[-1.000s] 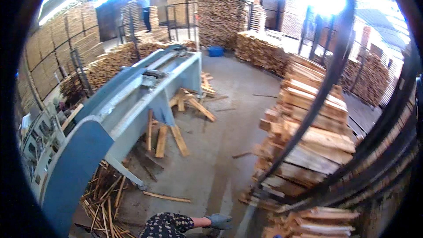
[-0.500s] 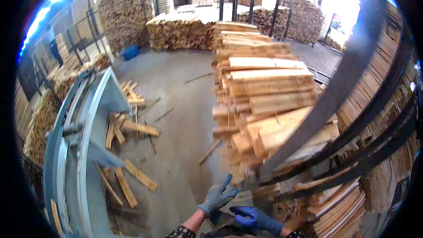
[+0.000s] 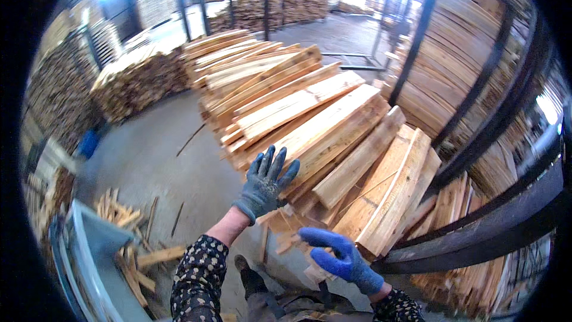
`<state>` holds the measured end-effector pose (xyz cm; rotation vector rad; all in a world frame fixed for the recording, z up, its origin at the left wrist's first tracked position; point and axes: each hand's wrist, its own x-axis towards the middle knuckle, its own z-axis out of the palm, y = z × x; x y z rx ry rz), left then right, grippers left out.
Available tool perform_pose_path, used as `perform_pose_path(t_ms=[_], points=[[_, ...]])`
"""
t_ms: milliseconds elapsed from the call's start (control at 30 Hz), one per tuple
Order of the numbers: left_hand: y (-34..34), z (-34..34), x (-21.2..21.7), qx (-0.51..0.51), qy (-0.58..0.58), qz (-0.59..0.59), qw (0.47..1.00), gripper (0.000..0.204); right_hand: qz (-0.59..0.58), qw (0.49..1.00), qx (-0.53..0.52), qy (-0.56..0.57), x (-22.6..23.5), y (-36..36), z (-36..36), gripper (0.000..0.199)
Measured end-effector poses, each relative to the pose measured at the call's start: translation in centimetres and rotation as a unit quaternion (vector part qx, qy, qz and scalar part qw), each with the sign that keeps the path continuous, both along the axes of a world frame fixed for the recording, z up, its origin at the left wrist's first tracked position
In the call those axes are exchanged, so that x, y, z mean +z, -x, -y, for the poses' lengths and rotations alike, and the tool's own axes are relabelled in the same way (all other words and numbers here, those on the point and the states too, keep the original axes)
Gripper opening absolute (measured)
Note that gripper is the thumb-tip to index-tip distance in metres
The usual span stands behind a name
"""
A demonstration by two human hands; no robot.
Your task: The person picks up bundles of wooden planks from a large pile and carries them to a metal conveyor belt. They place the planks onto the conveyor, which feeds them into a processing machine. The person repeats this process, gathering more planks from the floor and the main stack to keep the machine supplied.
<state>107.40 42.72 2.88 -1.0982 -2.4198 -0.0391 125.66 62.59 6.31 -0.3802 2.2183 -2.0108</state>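
A long pile of sawn wooden boards runs away from me, with its near ends facing my hands. My left hand, in a dark grey-blue glove, is spread with fingers apart at the ends of the boards; whether it touches them I cannot tell. My right hand, in a brighter blue glove, is held just in front of the nearest boards. Its thumb and fingers are curved apart, with nothing between them.
A pale blue metal machine frame stands at the left, with wood offcuts on the floor beside it. Dark metal posts and curved bars rise at the right, with more stacked timber behind. A blue object lies at far left.
My view has turned right and come nearer the board pile. Both hands have moved up and forward, and the left now reaches the board ends.
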Motion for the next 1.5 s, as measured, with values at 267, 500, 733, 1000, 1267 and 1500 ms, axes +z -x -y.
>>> perform_pose_path(t_ms=[267, 500, 733, 1000, 1267, 1500], points=[[8.5, 0.5, 3.0, -0.106, -0.324, 0.447, 0.827, 0.048, -0.058, 0.917, -0.389, 0.058, -0.7, 9.7, 2.6, 0.041], [17.6, 5.0, -2.5, -0.359, -0.373, 0.242, 0.821, 0.042, -0.074, 0.874, -0.471, -0.098, -1.8, 19.4, 3.6, 0.052], [15.1, 4.1, 1.6, -0.214, -0.299, 0.594, 0.716, 0.066, 0.034, 0.805, -0.555, -0.206, 0.0, 26.8, 2.8, 0.094], [24.1, 4.4, 8.3, -0.449, -0.053, 0.299, 0.841, 0.081, 0.087, 0.784, -0.600, -0.133, -0.2, 26.7, -0.2, 0.085], [26.6, -0.3, 5.0, -0.339, 0.123, 0.360, 0.860, 0.105, 0.107, 0.568, -0.680, -0.451, 1.8, 21.9, -3.9, 0.044], [29.8, -1.2, 3.5, -0.375, -0.043, 0.430, 0.820, 0.111, 0.017, 0.585, -0.433, -0.685, 1.9, 32.3, 5.9, 0.052]])
